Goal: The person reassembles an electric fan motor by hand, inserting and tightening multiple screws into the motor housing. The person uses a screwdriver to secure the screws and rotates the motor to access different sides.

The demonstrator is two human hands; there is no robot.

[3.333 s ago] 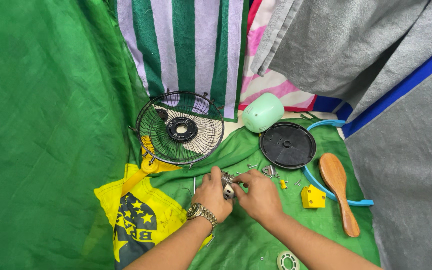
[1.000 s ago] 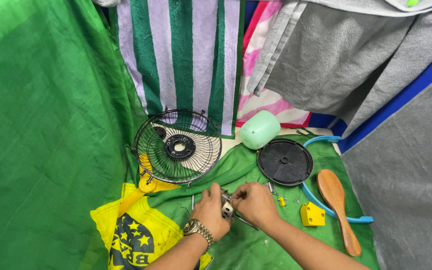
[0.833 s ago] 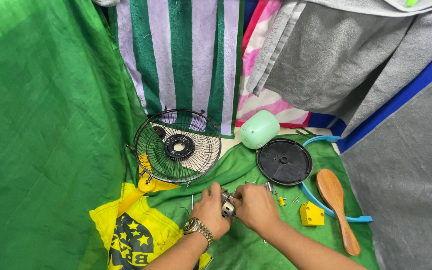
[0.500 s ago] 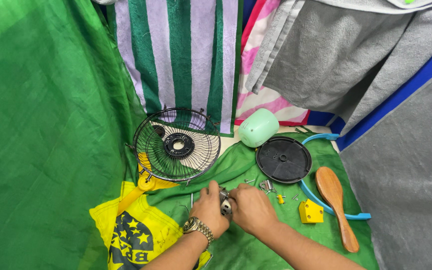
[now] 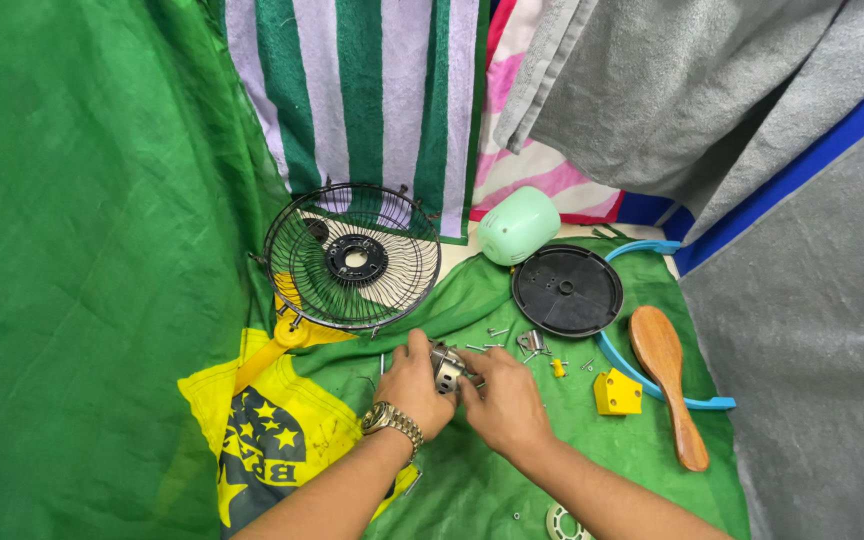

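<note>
Both hands, left hand (image 5: 414, 385) and right hand (image 5: 505, 402), clamped together on a small metal motor part (image 5: 446, 368) (steadied from both sides), beside wire fan guard (image 5: 352, 258) and loose screws (image 5: 497, 332).

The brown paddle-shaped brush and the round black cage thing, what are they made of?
The brown paddle-shaped brush looks like varnished wood: warm brown with a soft shine. The round black cage looks like thin metal wire painted black, since you can see through its fine spokes.
</note>
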